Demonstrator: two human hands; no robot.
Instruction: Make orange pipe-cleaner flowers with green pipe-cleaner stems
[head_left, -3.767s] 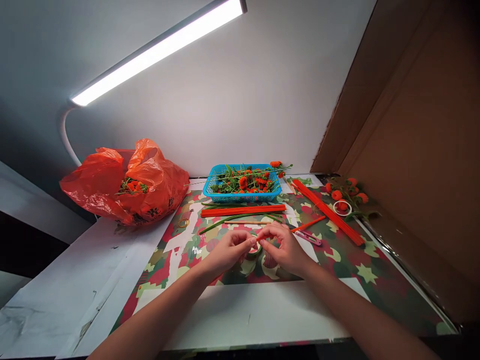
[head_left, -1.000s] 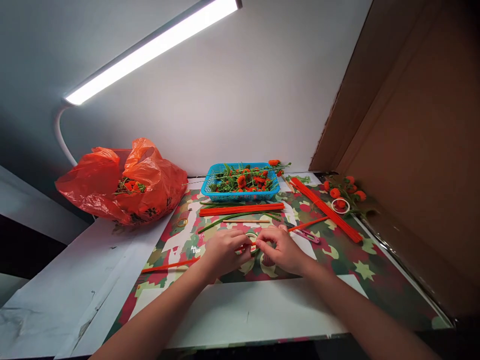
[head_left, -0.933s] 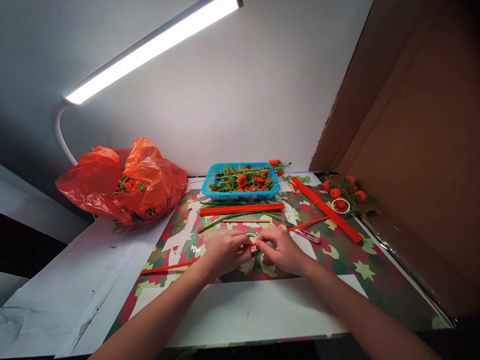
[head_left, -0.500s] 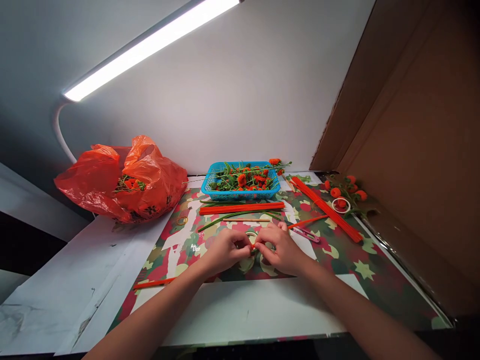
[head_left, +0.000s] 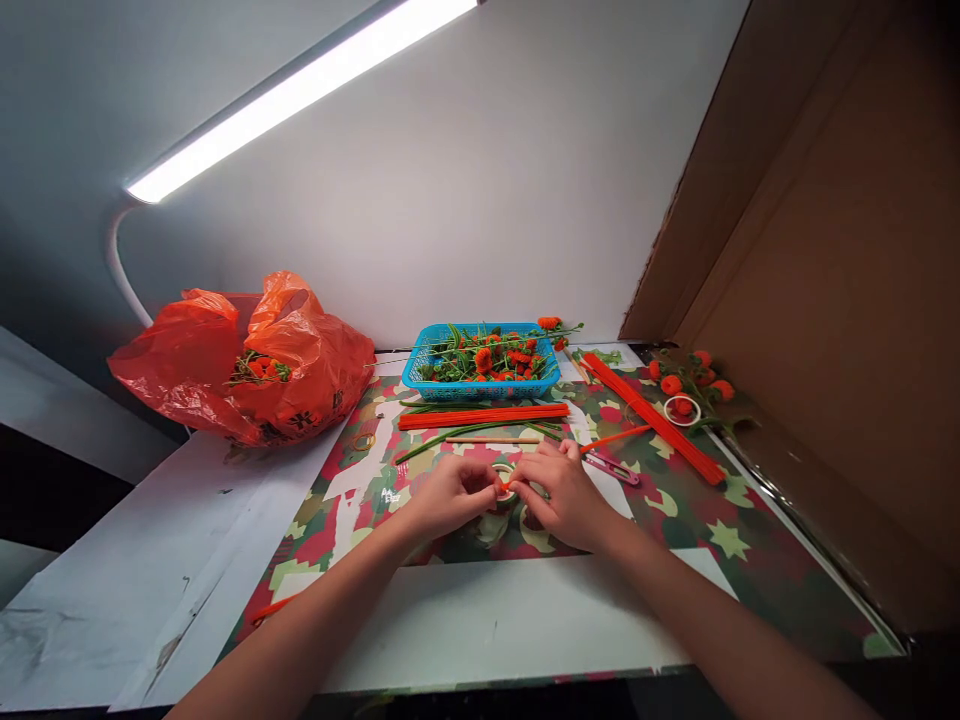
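My left hand (head_left: 455,495) and my right hand (head_left: 556,492) meet over the middle of the patterned table cover. Between their fingertips they pinch a small orange piece (head_left: 505,488). An orange stem (head_left: 615,438) extends to the right from behind my right fingers. Just beyond the fingertips is a roll of tape (head_left: 504,468), partly covered by them. Behind the hands lie a thin wooden stick (head_left: 491,440), green stems (head_left: 431,442) and a bundle of orange stems (head_left: 484,415).
A blue basket (head_left: 480,392) of orange flowers stands at the back. An orange plastic bag (head_left: 315,350) sits left. On the right are another orange bundle (head_left: 652,415), a pink tool (head_left: 613,468), a white ring (head_left: 682,398) and loose flowers (head_left: 671,385). A lamp (head_left: 300,100) hangs above.
The orange strip near my left forearm has shifted down and left. My left fingertips have moved slightly up and left, and the orange stem at my right hand has shifted slightly.
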